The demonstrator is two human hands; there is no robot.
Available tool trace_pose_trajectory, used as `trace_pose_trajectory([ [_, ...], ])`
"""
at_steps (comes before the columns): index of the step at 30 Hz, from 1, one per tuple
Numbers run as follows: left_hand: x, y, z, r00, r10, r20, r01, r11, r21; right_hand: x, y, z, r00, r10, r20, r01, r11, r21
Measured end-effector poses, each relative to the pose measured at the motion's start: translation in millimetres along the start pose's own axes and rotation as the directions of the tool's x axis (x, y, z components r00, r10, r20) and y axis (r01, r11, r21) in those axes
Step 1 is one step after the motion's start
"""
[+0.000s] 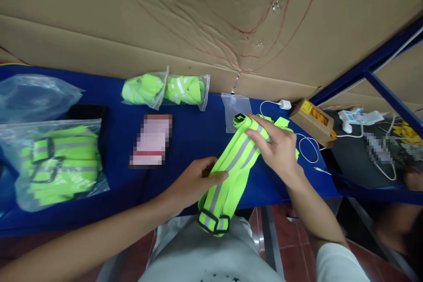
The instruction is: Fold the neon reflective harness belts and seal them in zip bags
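A bundle of neon yellow-green straps point(236, 156) with grey reflective stripes lies slanted between my hands, over the table's front edge. My right hand point(276, 143) grips its upper end, thumb on top, beside a black buckle. Lower down, my left hand point(198, 180) holds the straps' left side, with the thumb across them and the other fingers partly hidden. Black buckles point(213, 222) sit at the lower end, near my shirt. More strap ends show behind my right hand.
On the blue table point(188, 141) are a bag of folded straps point(62, 165), two bagged rolls point(161, 89), a blurred flat panel point(152, 141), a small clear bag point(234, 108), a white cable and a cardboard box point(312, 121). Another person's arm point(396, 224) shows at the right.
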State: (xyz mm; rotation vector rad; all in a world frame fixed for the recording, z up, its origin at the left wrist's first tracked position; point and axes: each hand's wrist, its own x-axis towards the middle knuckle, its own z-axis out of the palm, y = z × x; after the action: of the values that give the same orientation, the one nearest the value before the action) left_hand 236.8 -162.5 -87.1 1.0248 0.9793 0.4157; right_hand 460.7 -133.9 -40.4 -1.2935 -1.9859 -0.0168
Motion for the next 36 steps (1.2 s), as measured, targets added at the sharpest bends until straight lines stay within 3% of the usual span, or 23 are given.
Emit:
trace_pose_trajectory([
  [6,-6,-1,7.1,0.977,-0.033,0.212,0.109,0.928,-0.357,3,-3,3,1.000,-0.005,-0.024,0.005,1.000,-0.026],
  [11,-7,-1,7.7,0.959,-0.016,0.282,0.105,0.947,-0.303,3,-4,6,1.000,0.002,-0.022,-0.002,1.000,-0.024],
  [16,-2,-2,14.2,0.968,0.081,0.237,-0.037,0.983,-0.182,3,-5,7,1.000,0.005,-0.014,-0.005,1.000,-0.003],
  [19,5,-2,19.3,0.963,0.058,0.264,0.008,0.970,-0.242,2,-6,9,1.000,0.007,-0.029,-0.008,1.000,-0.022],
  [23,14,-1,24.7,0.921,0.070,0.384,0.103,0.905,-0.412,1,-5,11,0.999,0.021,-0.045,-0.023,0.999,-0.038],
  [27,21,-3,24.9,0.904,0.084,0.419,0.063,0.944,-0.324,3,0,5,0.988,0.149,0.048,-0.154,0.977,0.144],
  [30,25,-6,21.9,0.920,0.095,0.381,0.002,0.970,-0.244,6,11,1,0.907,0.311,0.284,-0.405,0.829,0.387],
  [33,30,-5,19.1,0.907,0.135,0.399,-0.045,0.973,-0.227,5,24,3,0.707,0.390,0.590,-0.699,0.510,0.501],
  [36,35,-4,18.2,0.871,0.196,0.451,-0.122,0.975,-0.187,1,31,13,0.499,0.340,0.797,-0.865,0.242,0.439],
])
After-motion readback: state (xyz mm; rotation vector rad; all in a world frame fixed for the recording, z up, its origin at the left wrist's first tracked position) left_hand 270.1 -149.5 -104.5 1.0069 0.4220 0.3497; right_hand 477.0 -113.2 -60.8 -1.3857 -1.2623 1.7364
